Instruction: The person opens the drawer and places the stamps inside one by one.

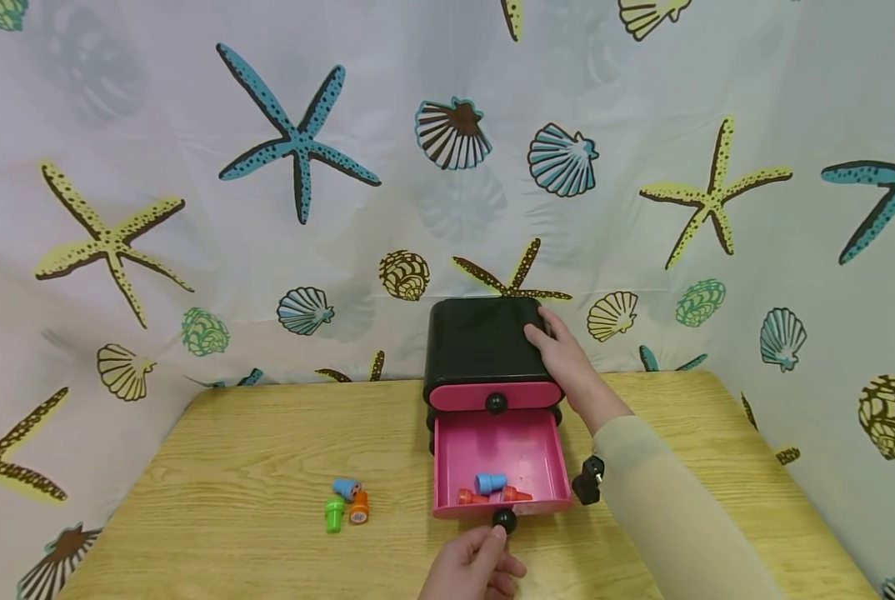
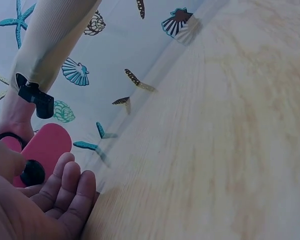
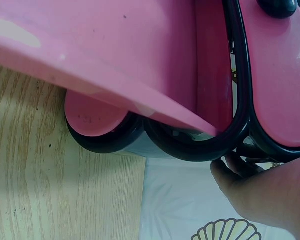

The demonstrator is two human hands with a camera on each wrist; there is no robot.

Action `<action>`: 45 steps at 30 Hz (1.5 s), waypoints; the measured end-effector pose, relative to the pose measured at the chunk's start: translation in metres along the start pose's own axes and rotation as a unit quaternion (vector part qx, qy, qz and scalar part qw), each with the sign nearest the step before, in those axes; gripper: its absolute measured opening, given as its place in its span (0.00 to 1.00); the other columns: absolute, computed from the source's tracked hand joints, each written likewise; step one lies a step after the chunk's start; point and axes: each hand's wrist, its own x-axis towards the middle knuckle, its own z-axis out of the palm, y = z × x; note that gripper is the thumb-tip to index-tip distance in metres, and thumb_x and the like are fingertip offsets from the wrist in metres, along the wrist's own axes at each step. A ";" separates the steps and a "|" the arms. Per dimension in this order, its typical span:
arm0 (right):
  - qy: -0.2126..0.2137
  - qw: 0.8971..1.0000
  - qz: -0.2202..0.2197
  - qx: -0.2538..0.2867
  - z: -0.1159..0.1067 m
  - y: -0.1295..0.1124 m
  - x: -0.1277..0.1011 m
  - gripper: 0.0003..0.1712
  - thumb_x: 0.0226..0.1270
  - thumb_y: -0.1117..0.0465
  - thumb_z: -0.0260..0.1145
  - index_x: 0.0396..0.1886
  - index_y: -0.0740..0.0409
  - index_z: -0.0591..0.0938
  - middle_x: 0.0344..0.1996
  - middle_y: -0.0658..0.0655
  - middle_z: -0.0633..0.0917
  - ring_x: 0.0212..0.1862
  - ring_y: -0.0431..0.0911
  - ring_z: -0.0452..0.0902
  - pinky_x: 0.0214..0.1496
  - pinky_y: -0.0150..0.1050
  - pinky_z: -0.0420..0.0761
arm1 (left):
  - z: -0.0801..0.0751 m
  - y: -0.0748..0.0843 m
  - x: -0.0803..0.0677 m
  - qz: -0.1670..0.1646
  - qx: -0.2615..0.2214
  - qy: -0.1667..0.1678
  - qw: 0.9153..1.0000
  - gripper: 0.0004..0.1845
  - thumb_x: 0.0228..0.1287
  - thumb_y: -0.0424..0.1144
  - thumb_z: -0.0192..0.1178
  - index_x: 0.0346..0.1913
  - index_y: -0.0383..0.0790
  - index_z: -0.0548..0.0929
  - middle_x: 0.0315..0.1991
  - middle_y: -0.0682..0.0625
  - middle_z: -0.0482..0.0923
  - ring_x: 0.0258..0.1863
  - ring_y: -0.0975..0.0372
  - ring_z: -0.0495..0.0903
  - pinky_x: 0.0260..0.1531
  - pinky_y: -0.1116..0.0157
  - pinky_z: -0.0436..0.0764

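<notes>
A small black drawer cabinet [image 1: 485, 342] with pink fronts stands on the table, its middle pink drawer [image 1: 503, 442] pulled out. My left hand [image 1: 470, 567] is at the front of that drawer, thumb and fingers pinching its round black knob [image 1: 504, 521]. In the left wrist view the other fingers [image 2: 70, 190] are loosely curled beside the knob [image 2: 33, 172]. My right hand [image 1: 567, 354] rests against the cabinet's upper right side, its fingers extended. Inside the drawer lie a blue toy stamp [image 1: 490, 483] and several reddish ones [image 1: 472, 497].
Left of the drawer, a blue stamp [image 1: 347, 488], a green stamp [image 1: 334, 514] and an orange stamp [image 1: 359, 507] lie close together on the wooden table [image 1: 267, 450]. A patterned curtain [image 1: 387, 208] hangs behind and at both sides. The top drawer front [image 1: 455, 397] is closed.
</notes>
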 end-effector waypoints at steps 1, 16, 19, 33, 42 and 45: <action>0.000 1.000 -0.001 0.000 0.000 0.000 0.000 0.41 0.91 0.44 0.53 0.93 0.43 0.51 0.91 0.58 0.48 0.90 0.58 0.42 0.87 0.60 0.52 | 0.001 -0.001 0.000 0.003 -0.007 0.002 1.000 0.21 0.90 0.47 0.54 0.50 0.29 0.86 0.34 0.47 0.91 0.29 0.61 0.86 0.32 0.64 0.88; 0.000 1.000 -0.006 0.001 0.000 0.003 0.002 0.41 0.91 0.44 0.53 0.93 0.44 0.51 0.91 0.57 0.48 0.90 0.56 0.42 0.88 0.59 0.51 | 0.010 -0.007 0.003 -0.005 -0.075 0.041 0.996 0.20 0.89 0.45 0.55 0.54 0.27 0.85 0.32 0.48 0.90 0.26 0.63 0.85 0.31 0.64 0.89; 0.001 1.000 -0.007 -0.001 0.000 0.003 0.001 0.41 0.92 0.44 0.53 0.93 0.44 0.51 0.91 0.57 0.48 0.90 0.57 0.42 0.88 0.59 0.51 | 0.012 -0.006 0.003 0.001 -0.082 0.048 0.995 0.20 0.88 0.45 0.57 0.51 0.27 0.85 0.31 0.48 0.89 0.25 0.63 0.85 0.31 0.64 0.89; -0.001 1.000 -0.008 0.002 -0.001 0.004 0.002 0.41 0.92 0.43 0.53 0.93 0.43 0.50 0.91 0.56 0.48 0.90 0.56 0.41 0.88 0.60 0.51 | 0.013 -0.004 0.006 0.005 -0.064 0.061 0.996 0.20 0.88 0.45 0.57 0.49 0.28 0.86 0.32 0.50 0.89 0.26 0.63 0.84 0.30 0.67 0.86; 0.001 1.000 -0.006 -0.004 -0.001 0.004 0.002 0.41 0.91 0.43 0.53 0.93 0.43 0.50 0.91 0.56 0.48 0.90 0.57 0.41 0.88 0.60 0.51 | 0.012 0.003 0.011 0.002 -0.043 0.079 0.996 0.23 0.89 0.50 0.56 0.50 0.29 0.87 0.32 0.51 0.89 0.27 0.63 0.85 0.32 0.64 0.86; 0.002 1.000 -0.006 -0.005 -0.001 0.004 0.002 0.41 0.91 0.42 0.53 0.93 0.42 0.51 0.91 0.56 0.48 0.90 0.57 0.41 0.88 0.60 0.51 | 0.010 0.007 0.014 0.006 -0.028 0.083 0.996 0.25 0.89 0.52 0.56 0.50 0.30 0.88 0.32 0.51 0.89 0.28 0.62 0.85 0.33 0.63 0.86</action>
